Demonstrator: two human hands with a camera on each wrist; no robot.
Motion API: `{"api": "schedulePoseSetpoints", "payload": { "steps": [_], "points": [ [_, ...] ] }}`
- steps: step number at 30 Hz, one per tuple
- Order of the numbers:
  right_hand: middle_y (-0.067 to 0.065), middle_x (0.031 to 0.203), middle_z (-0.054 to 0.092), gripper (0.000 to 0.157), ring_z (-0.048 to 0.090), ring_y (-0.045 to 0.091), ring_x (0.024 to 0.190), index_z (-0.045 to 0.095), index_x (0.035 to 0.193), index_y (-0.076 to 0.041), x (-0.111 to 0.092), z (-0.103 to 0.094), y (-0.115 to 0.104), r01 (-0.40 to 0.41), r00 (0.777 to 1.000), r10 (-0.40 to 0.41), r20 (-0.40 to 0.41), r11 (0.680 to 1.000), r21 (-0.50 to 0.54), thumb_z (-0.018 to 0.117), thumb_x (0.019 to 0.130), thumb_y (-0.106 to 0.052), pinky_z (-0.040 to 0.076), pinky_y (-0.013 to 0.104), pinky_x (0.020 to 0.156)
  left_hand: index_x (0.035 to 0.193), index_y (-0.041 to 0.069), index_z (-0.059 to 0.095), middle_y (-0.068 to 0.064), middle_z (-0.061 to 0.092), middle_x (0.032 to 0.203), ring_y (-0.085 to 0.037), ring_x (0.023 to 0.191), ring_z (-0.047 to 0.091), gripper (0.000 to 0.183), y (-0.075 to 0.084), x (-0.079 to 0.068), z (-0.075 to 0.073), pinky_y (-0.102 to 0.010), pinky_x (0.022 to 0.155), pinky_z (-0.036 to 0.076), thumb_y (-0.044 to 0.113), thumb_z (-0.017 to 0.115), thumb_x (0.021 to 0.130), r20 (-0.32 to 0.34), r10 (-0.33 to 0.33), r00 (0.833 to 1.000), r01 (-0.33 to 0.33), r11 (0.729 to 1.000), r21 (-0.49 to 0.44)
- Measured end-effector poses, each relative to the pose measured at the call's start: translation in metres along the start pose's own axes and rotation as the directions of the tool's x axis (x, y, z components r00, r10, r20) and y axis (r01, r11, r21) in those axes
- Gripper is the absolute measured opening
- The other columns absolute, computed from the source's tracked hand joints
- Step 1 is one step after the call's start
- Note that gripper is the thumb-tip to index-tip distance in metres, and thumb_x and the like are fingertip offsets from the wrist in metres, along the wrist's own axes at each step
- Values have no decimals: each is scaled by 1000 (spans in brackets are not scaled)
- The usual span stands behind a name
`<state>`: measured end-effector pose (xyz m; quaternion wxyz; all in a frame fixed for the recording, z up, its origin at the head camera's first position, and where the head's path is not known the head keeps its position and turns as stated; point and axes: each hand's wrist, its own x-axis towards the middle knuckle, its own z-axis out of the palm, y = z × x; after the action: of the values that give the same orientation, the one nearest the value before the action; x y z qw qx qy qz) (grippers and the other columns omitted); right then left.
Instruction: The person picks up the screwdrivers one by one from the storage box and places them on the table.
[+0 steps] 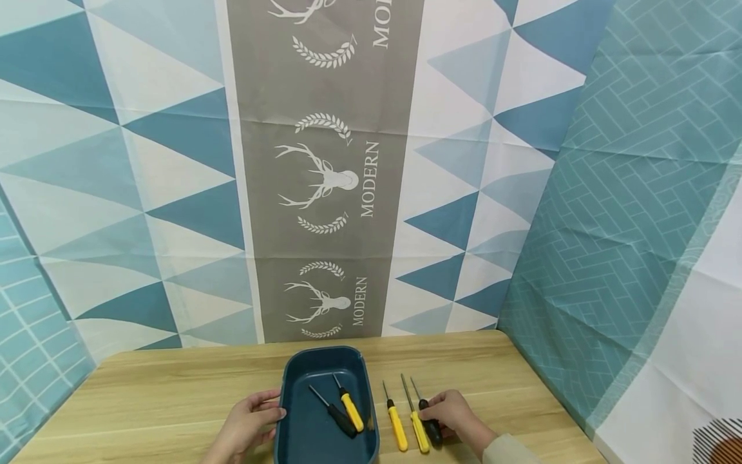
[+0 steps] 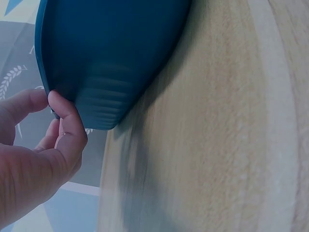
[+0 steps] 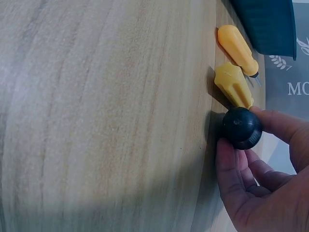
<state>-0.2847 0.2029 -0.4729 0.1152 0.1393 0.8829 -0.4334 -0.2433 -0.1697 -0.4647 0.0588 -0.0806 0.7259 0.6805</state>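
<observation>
My left hand (image 1: 248,420) pinches the left rim of a dark blue plastic bin (image 2: 120,43), thumb and fingertips on either side of the edge. Inside the bin lie a black-handled screwdriver (image 1: 342,421) and a yellow-handled one (image 1: 351,412), close together. To the right of the bin, my right hand (image 1: 455,412) grips the handle of another black screwdriver (image 3: 241,126) between thumb and fingers. Its thin shaft points away from me, toward the wall. Just left of it, a yellow screwdriver (image 1: 420,432) and a yellow-and-black one (image 1: 397,427) lie side by side on the table.
The wood-grain table (image 1: 174,386) ends at a patterned cloth backdrop (image 1: 324,193) behind the bin. A teal cloth (image 1: 626,225) hangs along the table's right edge, and a light blue tiled cloth (image 1: 29,335) is at the left.
</observation>
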Motion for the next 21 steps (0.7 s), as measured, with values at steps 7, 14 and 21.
{"api": "schedulePoseSetpoints", "payload": {
  "steps": [7,14,21],
  "points": [
    [13,87,60,31,59,21,70,63,97,3,0,0,1,23,1000,-23,3,1000,-5,75,75,-16,52,31,57,131,-9,43,-20,59,111,-17,82,58,56,0,2,0,-34,66,51,7,65,83,-16,2,1000,-2,1000,6],
    [13,88,60,32,59,21,72,62,97,2,-3,0,-1,10,1000,-10,-3,1000,-15,75,75,-16,51,31,58,132,-10,42,-20,58,112,-17,83,58,56,-1,3,0,-35,67,51,7,65,84,-2,5,1000,-5,1000,11],
    [12,87,60,31,58,21,71,62,97,2,-5,0,0,10,1000,-10,-10,1000,-7,75,75,-17,51,31,58,132,-10,42,-19,59,110,-17,82,58,56,-1,2,-1,-34,66,51,6,65,83,-6,0,1000,0,1000,6]
  ]
}}
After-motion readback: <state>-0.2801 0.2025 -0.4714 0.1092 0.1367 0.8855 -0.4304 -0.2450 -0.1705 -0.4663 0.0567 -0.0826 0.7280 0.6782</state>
